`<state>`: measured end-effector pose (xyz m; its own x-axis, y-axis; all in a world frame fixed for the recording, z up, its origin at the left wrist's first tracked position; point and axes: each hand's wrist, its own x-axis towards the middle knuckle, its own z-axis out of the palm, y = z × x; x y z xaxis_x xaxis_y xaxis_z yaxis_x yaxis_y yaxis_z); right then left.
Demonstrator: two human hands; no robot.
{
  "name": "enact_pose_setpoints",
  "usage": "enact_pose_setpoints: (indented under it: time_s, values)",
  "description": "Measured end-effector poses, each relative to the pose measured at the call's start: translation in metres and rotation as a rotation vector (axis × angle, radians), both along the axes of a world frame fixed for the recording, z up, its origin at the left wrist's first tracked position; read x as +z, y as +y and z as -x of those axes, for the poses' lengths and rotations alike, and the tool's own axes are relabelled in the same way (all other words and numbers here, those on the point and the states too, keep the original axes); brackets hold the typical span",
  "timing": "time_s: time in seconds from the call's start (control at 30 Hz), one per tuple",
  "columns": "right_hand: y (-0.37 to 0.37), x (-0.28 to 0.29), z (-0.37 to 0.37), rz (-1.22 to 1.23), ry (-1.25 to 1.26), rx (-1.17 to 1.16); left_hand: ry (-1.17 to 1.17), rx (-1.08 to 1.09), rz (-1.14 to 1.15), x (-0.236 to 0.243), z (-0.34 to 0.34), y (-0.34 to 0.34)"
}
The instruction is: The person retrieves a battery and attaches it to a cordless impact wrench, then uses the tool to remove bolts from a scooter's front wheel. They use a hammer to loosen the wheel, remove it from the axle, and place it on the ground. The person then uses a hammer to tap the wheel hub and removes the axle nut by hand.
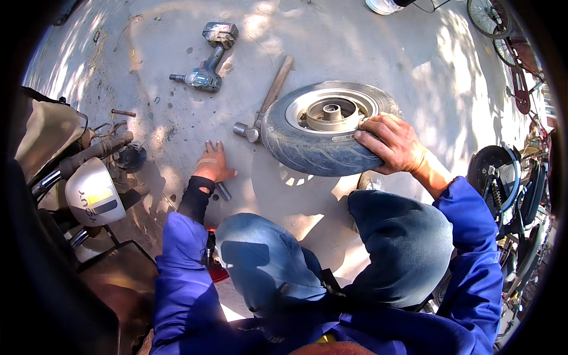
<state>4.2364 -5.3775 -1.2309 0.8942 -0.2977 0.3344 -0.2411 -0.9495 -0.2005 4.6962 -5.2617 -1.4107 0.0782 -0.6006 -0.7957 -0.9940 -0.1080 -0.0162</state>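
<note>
The tyre point(322, 155) is dusty charcoal, patterned with slanting tread grooves, around a silver-grey rim point(294, 112), while the hammer point(271, 96) pairs a brown handle with a grey head and the cordless tool point(206, 78) is dark blue-grey and black. The person wears vivid blue sleeves point(186, 254), a black wristband point(194, 200) and faded blue trousers point(260, 254). The pale grey ground point(160, 41) is dappled with creamy sunlight (the white cover point(83, 188) bears yellow and dark grey patches).

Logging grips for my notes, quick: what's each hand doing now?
Left hand: open, nothing seen in it.
Right hand: closed, holding the wheel by its tyre.
</note>
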Motion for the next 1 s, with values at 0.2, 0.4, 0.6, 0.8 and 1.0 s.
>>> enact_pose_setpoints:
  time_s: [0.2,0.4,0.6,0.8,1.0]
  values:
    - [0.016,-0.02,0.032,0.039,0.006,-0.009,-0.039,-0.005,0.009,0.001,0.017,0.004]
    - [0.04,-0.042,0.045,0.053,-0.03,-0.079,-0.032,0.019,-0.039,-0.001,0.021,-0.001]
    - [0.059,-0.011,0.041,0.01,0.088,-0.192,-0.125,-0.024,-0.023,-0.006,0.019,0.002]
    - [0.053,0.013,0.063,-0.02,0.09,-0.25,-0.07,0.001,-0.022,-0.01,0.01,-0.004]
    - [0.044,0.012,0.061,-0.03,0.075,-0.139,0.052,0.039,0.271,0.04,0.034,-0.086]
